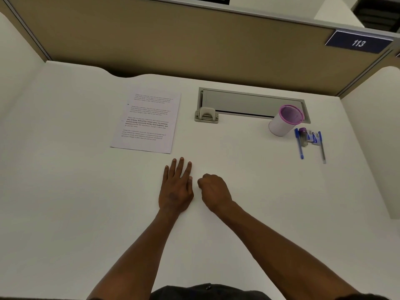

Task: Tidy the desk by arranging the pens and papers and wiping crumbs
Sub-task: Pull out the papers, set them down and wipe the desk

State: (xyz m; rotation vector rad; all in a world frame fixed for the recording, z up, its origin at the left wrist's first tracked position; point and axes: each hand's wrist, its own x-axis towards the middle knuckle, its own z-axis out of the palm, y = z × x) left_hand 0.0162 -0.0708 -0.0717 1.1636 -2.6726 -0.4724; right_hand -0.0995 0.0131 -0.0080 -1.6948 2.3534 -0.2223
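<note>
My left hand (176, 187) lies flat on the white desk (65, 191), fingers spread, holding nothing. Just to its right, my right hand (214, 190) is curled into a fist with nothing visible in it. A printed sheet of paper (147, 122) lies beyond the left hand, a little apart from the fingertips. At the far right, a white pen cup with a pink rim (284, 121) stands upright. Beside it lie a blue pen (299, 145), a second pen (322, 148), and a small bottle (304, 137) between them. No crumbs are visible.
A grey cable tray with a latch (249, 102) is set into the back of the desk. Beige partition walls (173, 40) enclose the desk at the back and sides. A blue sign reading 113 (358, 42) hangs at the upper right.
</note>
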